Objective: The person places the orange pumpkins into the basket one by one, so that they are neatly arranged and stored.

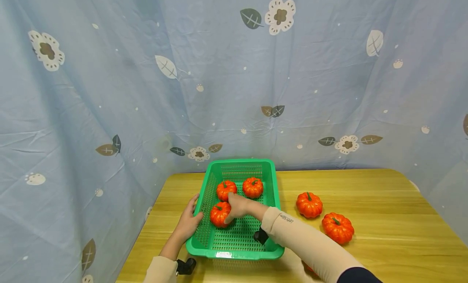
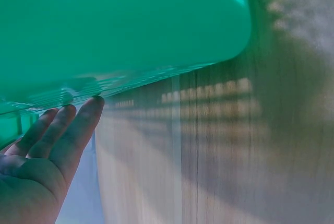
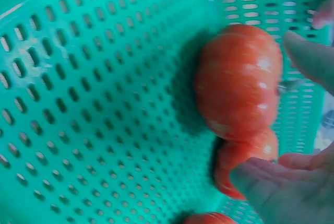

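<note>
A green perforated plastic basket stands on the table with three small orange-red pumpkins inside. The near-left pumpkin lies right beside my right hand, which reaches down into the basket. In the right wrist view, thumb and fingers are spread apart around this pumpkin. Behind it sits a second pumpkin, and a third pumpkin is at the far right inside. My left hand rests at the basket's left side, thumb at the rim, straight fingers against the outer wall.
To the basket's right, two more pumpkins lie on the wooden table: one pumpkin farther back, another pumpkin nearer. Part of an orange object shows below the right sleeve. A blue patterned curtain hangs behind the table.
</note>
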`<state>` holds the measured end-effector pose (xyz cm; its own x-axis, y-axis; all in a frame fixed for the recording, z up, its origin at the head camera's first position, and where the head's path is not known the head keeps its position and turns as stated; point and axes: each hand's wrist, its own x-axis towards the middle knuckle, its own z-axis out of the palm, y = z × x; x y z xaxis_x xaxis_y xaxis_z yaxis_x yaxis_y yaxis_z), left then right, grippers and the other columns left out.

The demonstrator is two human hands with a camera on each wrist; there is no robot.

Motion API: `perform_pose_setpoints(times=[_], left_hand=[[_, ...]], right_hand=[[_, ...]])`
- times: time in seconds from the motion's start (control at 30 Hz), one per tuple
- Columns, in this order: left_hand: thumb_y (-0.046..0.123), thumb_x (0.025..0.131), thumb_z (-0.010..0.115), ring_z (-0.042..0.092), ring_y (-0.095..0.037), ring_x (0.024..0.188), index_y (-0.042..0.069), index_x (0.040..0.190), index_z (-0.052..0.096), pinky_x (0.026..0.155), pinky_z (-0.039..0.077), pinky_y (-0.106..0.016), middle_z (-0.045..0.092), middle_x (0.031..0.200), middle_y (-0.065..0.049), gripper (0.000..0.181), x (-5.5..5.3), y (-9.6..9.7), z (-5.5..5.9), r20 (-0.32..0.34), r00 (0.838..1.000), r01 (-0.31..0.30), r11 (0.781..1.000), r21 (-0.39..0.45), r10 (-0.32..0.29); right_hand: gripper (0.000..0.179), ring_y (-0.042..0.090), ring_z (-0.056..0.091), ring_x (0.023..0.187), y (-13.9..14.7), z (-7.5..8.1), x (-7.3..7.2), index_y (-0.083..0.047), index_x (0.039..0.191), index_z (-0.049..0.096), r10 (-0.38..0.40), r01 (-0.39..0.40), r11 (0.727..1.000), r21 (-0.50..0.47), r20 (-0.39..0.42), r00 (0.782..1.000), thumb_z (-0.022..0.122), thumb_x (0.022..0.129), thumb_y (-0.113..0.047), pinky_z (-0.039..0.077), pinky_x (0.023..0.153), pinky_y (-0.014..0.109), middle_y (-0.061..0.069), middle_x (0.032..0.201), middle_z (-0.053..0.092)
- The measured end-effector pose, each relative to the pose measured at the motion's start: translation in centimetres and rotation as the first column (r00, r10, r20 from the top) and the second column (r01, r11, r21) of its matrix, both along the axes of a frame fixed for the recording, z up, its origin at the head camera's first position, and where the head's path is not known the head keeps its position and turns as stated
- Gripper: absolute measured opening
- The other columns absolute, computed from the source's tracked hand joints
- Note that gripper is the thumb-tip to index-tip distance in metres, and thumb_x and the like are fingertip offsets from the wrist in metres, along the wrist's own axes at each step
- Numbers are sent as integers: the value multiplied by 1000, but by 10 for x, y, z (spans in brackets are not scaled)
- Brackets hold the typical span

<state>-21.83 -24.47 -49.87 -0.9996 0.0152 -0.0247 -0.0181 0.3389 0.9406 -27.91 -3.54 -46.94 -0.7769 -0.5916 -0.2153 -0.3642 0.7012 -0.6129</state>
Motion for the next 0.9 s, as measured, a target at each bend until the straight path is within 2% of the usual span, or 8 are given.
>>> perform_pose_setpoints(times=[0.17, 0.33, 0.43, 0.6, 0.7, 0.77, 0.9], left_hand=[[0, 90, 45, 63, -38, 96, 13, 152, 17, 70, 55, -46, 47, 133, -30, 69, 0, 0, 0, -2, 1000, 0, 1000, -2, 0], [0, 90, 45, 63, -38, 96, 13, 152, 17, 71, 55, -46, 46, 134, -30, 69, -1, 0, -1, -4, 1000, 4, 1000, 2, -4], [0, 90, 45, 62, -38, 97, 13, 152, 17, 71, 55, -47, 45, 135, -30, 69, -1, 0, -1, -2, 1000, 8, 1000, 5, -8], [0, 91, 45, 61, -39, 99, 13, 152, 16, 72, 54, -47, 44, 136, -30, 68, 0, 0, -1, -2, 1000, 10, 1000, 9, -10], [1, 92, 45, 61, -40, 99, 13, 152, 16, 72, 54, -48, 44, 136, -30, 68, 0, 0, 0, 2, 1000, 11, 1000, 11, -11], [0, 92, 45, 61, -41, 99, 13, 152, 15, 72, 54, -49, 44, 136, -31, 69, 1, 1, 1, 9, 1000, 12, 1000, 13, -12], [-1, 91, 44, 59, -45, 100, 9, 152, 14, 73, 53, -52, 43, 135, -34, 68, 6, 4, 13, 24, 1000, 18, 1000, 24, -19]], right_hand=[[99, 34, 31, 139, 13, 16, -7, 8, 148, 15, 6, -2, 998, -58, 55, 998, 76, 79, -27, 33, 110, 44, 23, 153, 24], [88, 36, 36, 135, 30, 29, -20, 6, 146, 22, -25, 37, 979, -200, 63, 998, 73, 82, -26, 36, 107, 47, 24, 148, 33], [81, 36, 39, 133, 43, 37, -29, 4, 144, 28, -70, 92, 948, -305, 83, 994, 73, 83, -25, 37, 105, 47, 24, 144, 38], [80, 39, 33, 136, 72, 46, -43, 5, 146, 23, -143, 187, 880, -437, 132, 981, 69, 86, -22, 34, 108, 49, 26, 148, 32], [83, 40, 30, 137, 92, 46, -48, 6, 147, 20, -181, 222, 860, -460, 133, 975, 68, 87, -24, 32, 109, 51, 27, 149, 29], [85, 41, 30, 137, 106, 43, -50, 6, 147, 19, -206, 238, 857, -457, 119, 971, 69, 86, -28, 32, 108, 52, 28, 149, 28], [84, 42, 27, 138, 134, 33, -54, 5, 147, 18, -261, 280, 858, -431, 102, 960, 67, 88, -27, 31, 108, 53, 28, 151, 25]])
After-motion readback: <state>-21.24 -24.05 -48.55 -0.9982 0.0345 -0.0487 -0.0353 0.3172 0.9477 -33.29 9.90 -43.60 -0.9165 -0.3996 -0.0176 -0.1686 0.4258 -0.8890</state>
